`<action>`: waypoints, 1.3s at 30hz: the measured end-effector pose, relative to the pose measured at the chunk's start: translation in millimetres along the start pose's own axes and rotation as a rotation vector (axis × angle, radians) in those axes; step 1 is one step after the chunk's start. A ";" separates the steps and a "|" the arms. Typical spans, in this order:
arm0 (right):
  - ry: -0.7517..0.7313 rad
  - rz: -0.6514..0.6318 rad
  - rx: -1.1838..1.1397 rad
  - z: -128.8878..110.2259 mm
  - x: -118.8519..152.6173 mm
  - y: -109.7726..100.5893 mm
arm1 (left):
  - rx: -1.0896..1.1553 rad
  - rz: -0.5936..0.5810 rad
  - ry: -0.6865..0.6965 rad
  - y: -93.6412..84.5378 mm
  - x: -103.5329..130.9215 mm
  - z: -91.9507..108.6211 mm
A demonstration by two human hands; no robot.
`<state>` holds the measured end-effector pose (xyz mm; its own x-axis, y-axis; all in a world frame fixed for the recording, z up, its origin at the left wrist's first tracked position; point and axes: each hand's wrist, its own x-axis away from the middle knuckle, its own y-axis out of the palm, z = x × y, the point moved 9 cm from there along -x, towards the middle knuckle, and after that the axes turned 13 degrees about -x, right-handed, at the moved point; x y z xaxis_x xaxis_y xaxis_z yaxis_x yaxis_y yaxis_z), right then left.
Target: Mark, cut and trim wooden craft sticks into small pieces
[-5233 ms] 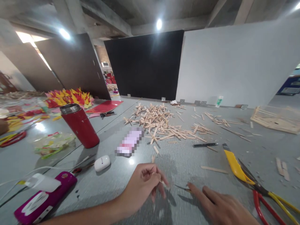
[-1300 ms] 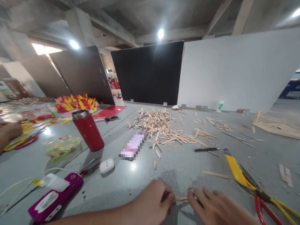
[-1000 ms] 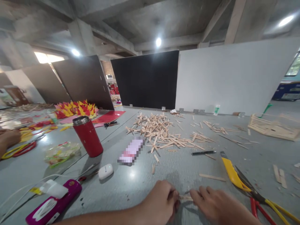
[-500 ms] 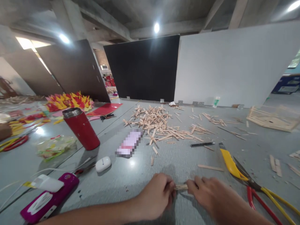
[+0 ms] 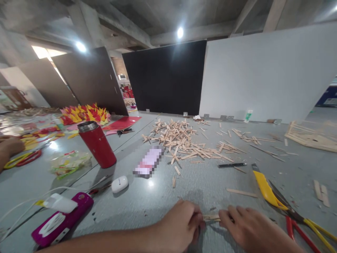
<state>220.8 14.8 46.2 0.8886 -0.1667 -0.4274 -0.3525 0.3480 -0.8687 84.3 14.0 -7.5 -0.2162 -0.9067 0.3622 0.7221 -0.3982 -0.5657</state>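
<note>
Between my two hands, low over the grey table, is a short piece of thin wooden sticks point(image 5: 211, 218). My left hand point(image 5: 185, 221) is closed, pinching its left end. The fingers of my right hand point(image 5: 243, 225) are curled round the right end. Both ends are covered by my fingers, so the number of sticks cannot be made out. A single flat stick point(image 5: 241, 193) lies just beyond my right hand. Farther off is a heap of crossed wooden sticks point(image 5: 173, 135). To the right lie a yellow cutter knife point(image 5: 268, 189) and shears with red and yellow handles point(image 5: 300, 218).
A pixelated phone point(image 5: 149, 161), white earbuds case point(image 5: 119, 184), red flask point(image 5: 97, 146) and purple power strip point(image 5: 63, 218) are on the left. A black pen point(image 5: 232, 165) lies right of the heap. At the far left, another person's hand point(image 5: 10, 147) is near scissors point(image 5: 23, 159).
The view has shifted slightly, so the table things sit farther right. My hands still grip the wooden sticks. Another person's hand has come into view at the left edge.
</note>
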 end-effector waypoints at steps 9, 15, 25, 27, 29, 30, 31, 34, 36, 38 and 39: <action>0.009 0.103 -0.015 0.4 -11.5 -2.7 | -0.017 0.051 -0.002 -5.9 3.1 1.8; -0.006 0.063 -0.061 0.8 -13.1 -11.7 | 0.013 -0.041 -0.041 -3.3 -0.5 0.0; -0.021 -0.147 -0.060 -4.8 -11.1 11.2 | 0.055 -0.113 -0.079 3.4 -1.6 -9.7; -0.037 -0.160 -0.023 -6.7 -12.2 10.1 | 0.051 -0.105 -0.063 2.9 -1.0 -7.5; -0.065 -0.170 0.019 -13.2 -14.5 7.4 | 0.046 -0.093 -0.040 2.2 -0.3 -5.4; -0.061 -0.163 0.039 -16.3 -16.4 5.3 | 0.044 -0.086 -0.026 1.8 0.1 -4.3; -0.048 -0.144 0.057 -19.6 -18.8 2.4 | 0.040 -0.079 -0.010 1.4 0.6 -3.2; -0.012 -0.085 0.105 -31.8 -25.9 -3.5 | 0.029 -0.067 0.041 0.8 2.2 0.1; -0.019 -0.102 0.142 -39.6 -28.9 -0.9 | 0.018 -0.061 0.067 0.1 3.4 2.2; -0.023 -0.143 0.163 -40.6 -29.8 3.7 | -0.002 -0.042 0.083 -1.6 4.5 3.8; -0.027 -0.148 0.153 -38.5 -29.5 4.3 | -0.014 -0.028 0.086 -2.7 4.9 4.2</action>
<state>181.8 -14.3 45.4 0.9356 -0.2020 -0.2895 -0.1709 0.4583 -0.8722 84.1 11.2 -1.0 -0.2920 -0.9035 0.3138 0.7056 -0.4250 -0.5670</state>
